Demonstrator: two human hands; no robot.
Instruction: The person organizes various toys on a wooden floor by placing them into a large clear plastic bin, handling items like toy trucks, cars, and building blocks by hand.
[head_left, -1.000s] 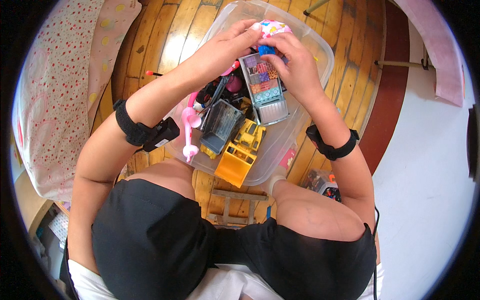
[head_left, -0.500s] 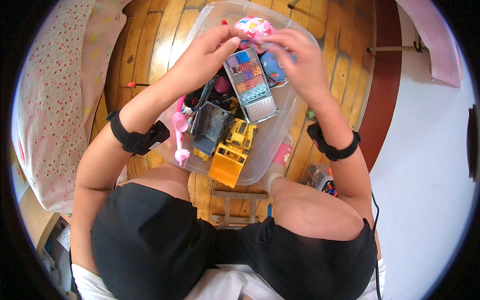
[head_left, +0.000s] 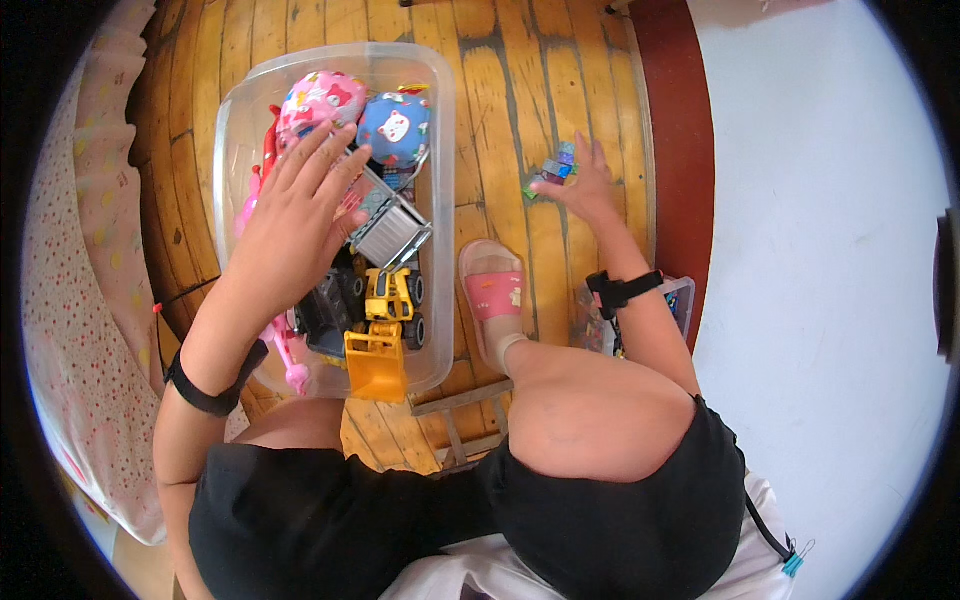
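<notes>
My left hand (head_left: pixel 305 205), fingers stretched out, is over the clear plastic bin (head_left: pixel 445 300) of toys. Under it lies a silver toy truck (head_left: pixel 395 232), partly hidden by the fingers. Beyond the fingertips are a pink patterned ball (head_left: pixel 322 98) and a blue one with a white animal face (head_left: pixel 396 128). A yellow toy loader (head_left: pixel 380 340) stands in the near end, beside a dark dump truck (head_left: pixel 325 310). Off to the right, my right hand (head_left: pixel 588 190) spreads thumb and fingers around a small piece of blue, purple and green blocks (head_left: pixel 555 170) on the floor.
A pink slipper (head_left: pixel 495 292) on my foot stands right of the bin. By my right forearm is a smaller clear box (head_left: pixel 680 300) with small coloured pieces. Pink plastic toys (head_left: pixel 290 362) line the bin's left side. A patterned cloth (head_left: pixel 95 330) hangs at the left.
My view has turned right, so the bin sits further left. My right hand has left the bin for the floor blocks. My left hand, earlier near the pink ball, now spreads over the silver truck.
</notes>
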